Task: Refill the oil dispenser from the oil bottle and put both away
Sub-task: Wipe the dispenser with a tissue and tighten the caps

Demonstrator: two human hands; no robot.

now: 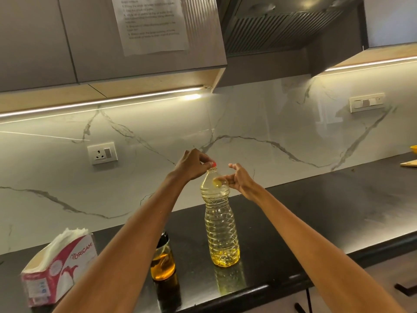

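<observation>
A clear plastic oil bottle with yellow oil stands upright on the black counter. My left hand pinches its red cap from above. My right hand touches the bottle's shoulder from the right, thumb and fingertips on the plastic just below the neck. The oil dispenser, a small glass bottle with a dark top and amber oil in its lower half, stands to the left of the bottle, partly hidden by my left forearm.
A red and white tissue pack sits at the counter's front left. A wooden board corner and a yellow bowl are at far right. Wall cabinets and a hood hang overhead. A wall socket is on the marble backsplash.
</observation>
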